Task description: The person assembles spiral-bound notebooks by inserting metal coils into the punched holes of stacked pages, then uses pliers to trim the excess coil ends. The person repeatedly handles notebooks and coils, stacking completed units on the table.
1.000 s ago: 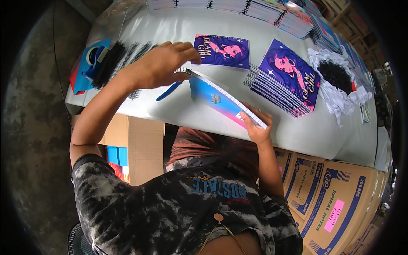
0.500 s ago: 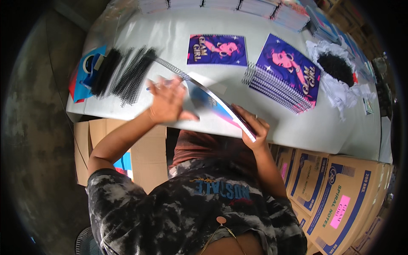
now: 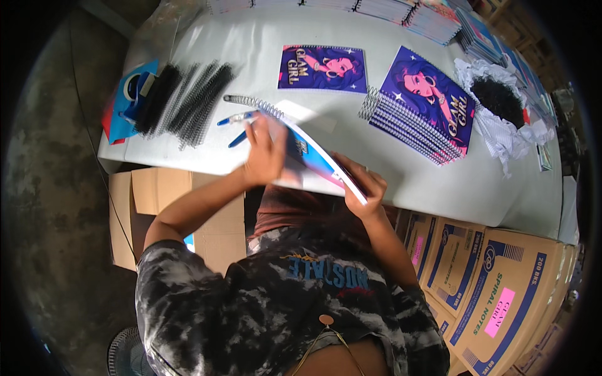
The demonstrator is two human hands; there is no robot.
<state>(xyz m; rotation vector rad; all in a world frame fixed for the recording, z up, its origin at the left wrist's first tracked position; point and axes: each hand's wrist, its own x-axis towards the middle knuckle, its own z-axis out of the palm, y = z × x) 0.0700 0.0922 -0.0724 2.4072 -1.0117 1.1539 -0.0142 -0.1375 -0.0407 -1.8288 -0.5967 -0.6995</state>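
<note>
Left hand (image 3: pixel 266 150) has dropped from above the coil end of the held notebook, where it was a second ago, to a position below that end, left of the frame's centre. Held notebook (image 3: pixel 318 160) lies at the centre of the frame, tilted on edge, its blue and pink cover facing the lower left. Right hand (image 3: pixel 365 187) grips its lower right end, fingers and thumb closed on it. Left hand is motion-blurred, fingers partly bent; whether it holds anything cannot be told. Beside its fingertips are two blue-ended pieces (image 3: pixel 236 139); whether they form one tool cannot be determined.

Wire coil (image 3: pixel 253 103) extends from the notebook's upper left end, its free end pointing to the left of the frame; this length now shows plainly, whereas a second ago only a short part was visible.

Loose black coils (image 3: pixel 199 103) lie on the white-covered table (image 3: pixel 244 37) at upper left, near a blue sheet (image 3: pixel 122 119). One purple notebook (image 3: pixel 323 67) lies flat at upper centre. To its right is a stack of purple notebooks (image 3: pixel 429 100), edges fanned, beside crumpled white material (image 3: pixel 501 150) holding a black tangled mass (image 3: pixel 495 103). Printed cartons (image 3: pixel 520 282) stand at lower right.
</note>
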